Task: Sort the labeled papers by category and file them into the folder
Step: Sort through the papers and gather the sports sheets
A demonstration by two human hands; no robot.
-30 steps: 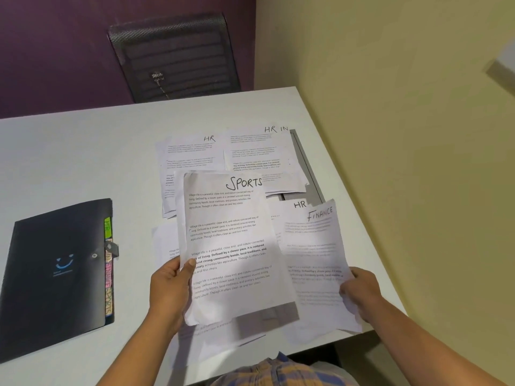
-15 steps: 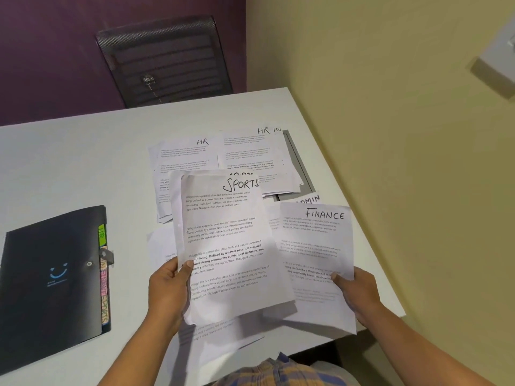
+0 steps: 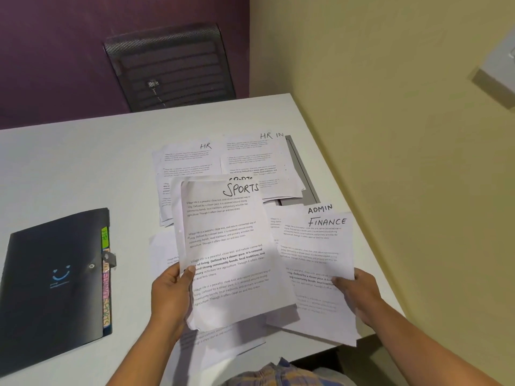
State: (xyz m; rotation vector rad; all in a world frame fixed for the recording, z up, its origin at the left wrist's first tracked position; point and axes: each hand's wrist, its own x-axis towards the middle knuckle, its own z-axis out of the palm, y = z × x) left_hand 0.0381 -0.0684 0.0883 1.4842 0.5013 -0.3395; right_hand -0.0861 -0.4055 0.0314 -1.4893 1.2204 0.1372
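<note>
SPORTS sheet, FINANCE sheet, ADMIN sheet

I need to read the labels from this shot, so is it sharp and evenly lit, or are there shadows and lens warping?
Head view: the SPORTS sheet and FINANCE sheet headings are sharp; small print on the far HR sheets is soft. Head view: the SPORTS sheet shades the papers beneath its lower edge. Head view: wide-angle skew slants the table edges.

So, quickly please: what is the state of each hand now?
Left hand: closed, gripping the SPORTS papers.
Right hand: closed, pinching the FINANCE paper.
</note>
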